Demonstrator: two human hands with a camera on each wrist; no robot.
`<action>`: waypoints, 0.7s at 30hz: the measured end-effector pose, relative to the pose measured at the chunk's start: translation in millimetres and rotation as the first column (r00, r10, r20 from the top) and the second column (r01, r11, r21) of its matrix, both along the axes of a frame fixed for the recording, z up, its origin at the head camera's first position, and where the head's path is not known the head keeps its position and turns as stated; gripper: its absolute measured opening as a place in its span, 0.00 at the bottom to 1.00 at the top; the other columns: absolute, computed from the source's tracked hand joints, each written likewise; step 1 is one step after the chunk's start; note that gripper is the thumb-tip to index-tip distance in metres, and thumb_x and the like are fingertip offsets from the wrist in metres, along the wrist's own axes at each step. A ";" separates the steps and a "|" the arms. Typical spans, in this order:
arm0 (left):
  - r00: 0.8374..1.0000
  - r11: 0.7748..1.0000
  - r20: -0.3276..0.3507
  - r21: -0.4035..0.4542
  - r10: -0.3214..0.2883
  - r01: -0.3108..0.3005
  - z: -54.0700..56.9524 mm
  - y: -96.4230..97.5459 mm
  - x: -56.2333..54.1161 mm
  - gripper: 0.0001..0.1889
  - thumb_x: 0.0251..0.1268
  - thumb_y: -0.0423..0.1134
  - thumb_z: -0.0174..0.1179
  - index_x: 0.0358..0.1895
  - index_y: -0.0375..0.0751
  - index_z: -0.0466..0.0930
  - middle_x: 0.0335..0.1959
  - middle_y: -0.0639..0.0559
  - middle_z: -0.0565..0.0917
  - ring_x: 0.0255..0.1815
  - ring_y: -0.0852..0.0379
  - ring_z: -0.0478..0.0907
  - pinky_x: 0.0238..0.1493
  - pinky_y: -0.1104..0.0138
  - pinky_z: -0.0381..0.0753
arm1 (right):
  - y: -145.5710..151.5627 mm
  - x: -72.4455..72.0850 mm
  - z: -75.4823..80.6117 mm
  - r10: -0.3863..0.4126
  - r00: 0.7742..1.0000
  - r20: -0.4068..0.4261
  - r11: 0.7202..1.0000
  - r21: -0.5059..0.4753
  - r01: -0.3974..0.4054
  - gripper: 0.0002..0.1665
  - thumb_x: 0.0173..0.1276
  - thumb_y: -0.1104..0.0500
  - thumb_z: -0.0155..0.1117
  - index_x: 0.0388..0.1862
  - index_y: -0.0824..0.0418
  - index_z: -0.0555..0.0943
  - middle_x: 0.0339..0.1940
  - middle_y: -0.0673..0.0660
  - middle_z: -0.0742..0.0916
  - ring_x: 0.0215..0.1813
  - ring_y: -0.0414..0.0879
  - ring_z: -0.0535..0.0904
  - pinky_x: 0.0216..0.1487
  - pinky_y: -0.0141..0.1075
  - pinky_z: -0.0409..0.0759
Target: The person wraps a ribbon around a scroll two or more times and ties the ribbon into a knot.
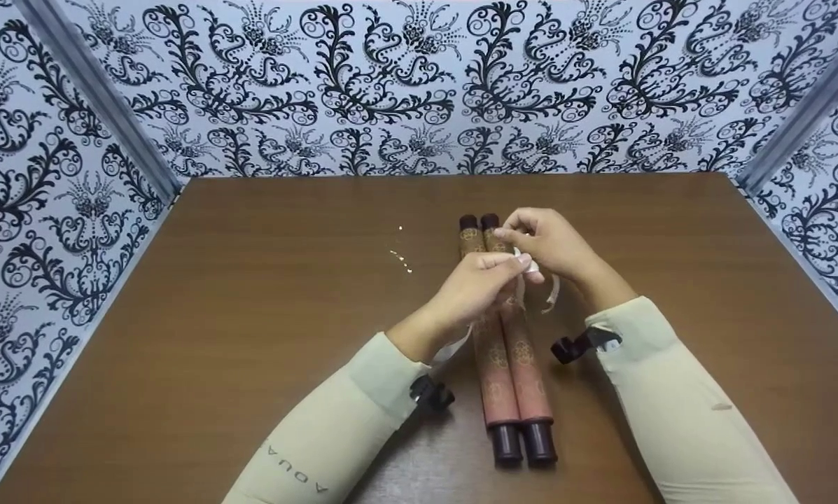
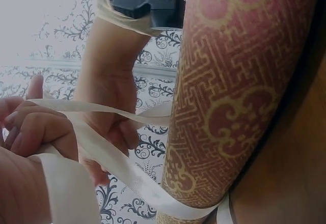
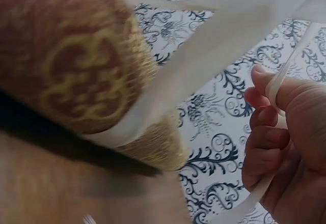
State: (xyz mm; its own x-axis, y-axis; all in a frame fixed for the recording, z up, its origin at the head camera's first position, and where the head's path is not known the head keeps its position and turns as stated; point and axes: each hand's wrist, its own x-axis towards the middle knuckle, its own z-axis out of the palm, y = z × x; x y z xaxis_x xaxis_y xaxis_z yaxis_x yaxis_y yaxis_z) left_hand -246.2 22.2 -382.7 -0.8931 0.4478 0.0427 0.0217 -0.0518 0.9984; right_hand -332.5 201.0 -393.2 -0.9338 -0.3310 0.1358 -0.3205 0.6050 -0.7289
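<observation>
Two rolled scrolls with red-to-gold patterned covers and dark end knobs lie side by side, lengthwise on the table. A white ribbon loops round a scroll, seen close in the left wrist view. Over the scrolls' upper half, my left hand grips the ribbon with curled fingers, and a strip of it hangs down past the wrist. My right hand, just beyond and to the right, pinches another length of the ribbon between thumb and fingers. In the right wrist view, the ribbon stretches from the scroll toward the upper right.
The brown wooden table carries a few small pale flecks left of the scrolls. Panels with a black-and-white scrollwork pattern rise along the table's back and sides. A black wrist mount sits on each sleeve cuff.
</observation>
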 end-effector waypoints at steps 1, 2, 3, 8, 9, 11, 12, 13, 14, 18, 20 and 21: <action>1.000 1.000 0.006 0.008 -0.001 0.001 -0.1 0.1 -0.1 0.18 0.80 0.43 0.54 0.44 0.30 0.88 0.11 0.59 0.62 0.15 0.63 0.57 0.23 0.70 0.59 | 0.1 -0.3 -2.8 -0.005 1.000 0.002 1.000 0.005 0.005 0.13 0.76 0.50 0.67 0.39 0.60 0.85 0.37 0.61 0.87 0.33 0.45 0.76 0.37 0.37 0.76; 1.000 1.000 0.010 0.014 0.001 -0.001 -0.2 0.0 -0.2 0.18 0.80 0.43 0.54 0.44 0.30 0.88 0.11 0.59 0.62 0.15 0.63 0.56 0.23 0.70 0.58 | 0.2 -0.6 -5.2 -0.006 1.000 0.001 1.000 0.010 0.006 0.13 0.76 0.50 0.66 0.39 0.60 0.85 0.37 0.61 0.88 0.33 0.46 0.77 0.38 0.37 0.76; 1.000 1.000 0.012 0.019 0.005 -0.005 -0.2 -0.1 -0.2 0.18 0.80 0.43 0.54 0.44 0.30 0.88 0.11 0.59 0.62 0.15 0.63 0.56 0.23 0.70 0.59 | 0.2 -0.6 -7.3 -0.007 1.000 0.000 1.000 0.012 0.007 0.13 0.76 0.50 0.66 0.39 0.60 0.85 0.37 0.61 0.88 0.34 0.46 0.78 0.39 0.38 0.77; 0.999 0.999 0.025 0.021 0.029 -0.030 -1.2 -1.1 -1.2 0.17 0.79 0.43 0.56 0.42 0.32 0.89 0.11 0.59 0.63 0.15 0.63 0.56 0.22 0.70 0.60 | -0.5 0.2 -13.3 -0.006 1.000 -0.014 1.000 0.023 0.007 0.12 0.76 0.50 0.67 0.42 0.59 0.85 0.38 0.58 0.88 0.39 0.48 0.80 0.45 0.40 0.78; 0.999 0.999 0.029 0.022 0.031 -0.032 -1.6 -1.4 -1.4 0.17 0.79 0.43 0.56 0.42 0.33 0.89 0.11 0.59 0.63 0.15 0.63 0.56 0.21 0.70 0.59 | -0.6 0.8 -13.6 -0.007 1.000 -0.013 1.000 0.023 0.008 0.12 0.76 0.50 0.67 0.43 0.58 0.85 0.39 0.58 0.88 0.40 0.49 0.80 0.45 0.41 0.78; 0.999 0.999 0.034 0.027 0.031 -0.032 -2.3 -1.9 -1.9 0.17 0.80 0.43 0.55 0.42 0.33 0.89 0.11 0.60 0.63 0.14 0.63 0.55 0.20 0.70 0.56 | 0.4 2.3 -13.2 -0.017 1.000 -0.010 1.000 0.022 0.018 0.12 0.77 0.51 0.65 0.46 0.58 0.84 0.41 0.58 0.88 0.42 0.50 0.81 0.47 0.42 0.78; 0.999 0.999 0.036 0.032 0.030 -0.031 -2.9 -2.0 -2.2 0.17 0.80 0.43 0.55 0.41 0.34 0.89 0.11 0.60 0.62 0.14 0.63 0.55 0.20 0.70 0.55 | 1.4 3.0 -12.7 -0.028 1.000 -0.014 0.999 0.021 0.028 0.11 0.77 0.51 0.65 0.46 0.58 0.84 0.42 0.58 0.88 0.44 0.51 0.81 0.49 0.44 0.78; 0.999 0.999 0.037 0.038 0.029 -0.030 -3.0 -2.1 -2.3 0.17 0.80 0.43 0.55 0.41 0.34 0.89 0.11 0.60 0.62 0.14 0.63 0.55 0.20 0.70 0.55 | 2.9 4.2 -11.6 -0.037 0.999 -0.024 0.999 0.021 0.038 0.11 0.77 0.52 0.64 0.47 0.58 0.84 0.44 0.58 0.88 0.45 0.51 0.81 0.50 0.45 0.78; 0.999 0.999 0.038 0.042 0.028 -0.029 -3.0 -2.1 -2.4 0.17 0.80 0.43 0.55 0.41 0.34 0.89 0.11 0.60 0.62 0.14 0.63 0.55 0.19 0.70 0.54 | 4.6 5.7 -10.4 -0.047 0.998 -0.036 0.999 0.015 0.048 0.11 0.78 0.53 0.64 0.47 0.59 0.84 0.45 0.58 0.88 0.46 0.52 0.81 0.52 0.45 0.77; 0.999 0.999 0.035 0.031 0.028 -0.029 -3.8 -1.8 -3.7 0.17 0.80 0.44 0.55 0.41 0.35 0.89 0.11 0.60 0.62 0.14 0.63 0.55 0.19 0.70 0.54 | 11.3 15.3 -3.1 -0.068 0.995 -0.077 0.997 -0.050 0.064 0.10 0.77 0.56 0.64 0.47 0.62 0.85 0.45 0.59 0.87 0.48 0.50 0.79 0.54 0.41 0.75; 0.999 0.999 0.031 0.012 0.032 -0.032 -4.1 -1.8 -4.4 0.17 0.80 0.45 0.55 0.42 0.36 0.89 0.11 0.60 0.62 0.14 0.63 0.55 0.20 0.70 0.54 | 14.2 22.8 0.4 -0.053 0.996 -0.071 0.995 -0.092 0.046 0.10 0.77 0.57 0.64 0.46 0.62 0.86 0.43 0.58 0.87 0.45 0.47 0.80 0.51 0.36 0.76; 0.999 0.999 0.029 0.003 0.032 -0.032 -4.3 -1.9 -4.7 0.18 0.80 0.45 0.54 0.42 0.36 0.89 0.11 0.60 0.62 0.14 0.63 0.55 0.20 0.70 0.54 | 15.7 26.7 1.8 -0.033 0.998 -0.057 0.992 -0.120 0.026 0.11 0.77 0.57 0.64 0.46 0.63 0.86 0.43 0.57 0.88 0.44 0.45 0.81 0.49 0.35 0.77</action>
State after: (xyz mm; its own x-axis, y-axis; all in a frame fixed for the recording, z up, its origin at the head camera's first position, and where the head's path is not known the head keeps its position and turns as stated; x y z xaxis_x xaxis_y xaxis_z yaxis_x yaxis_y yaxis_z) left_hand -251.0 20.4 -386.9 -0.9081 0.4184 0.0182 -0.0053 -0.0551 0.9985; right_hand -305.8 216.7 -391.4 -0.9322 -0.2816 0.2274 -0.3480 0.5244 -0.7771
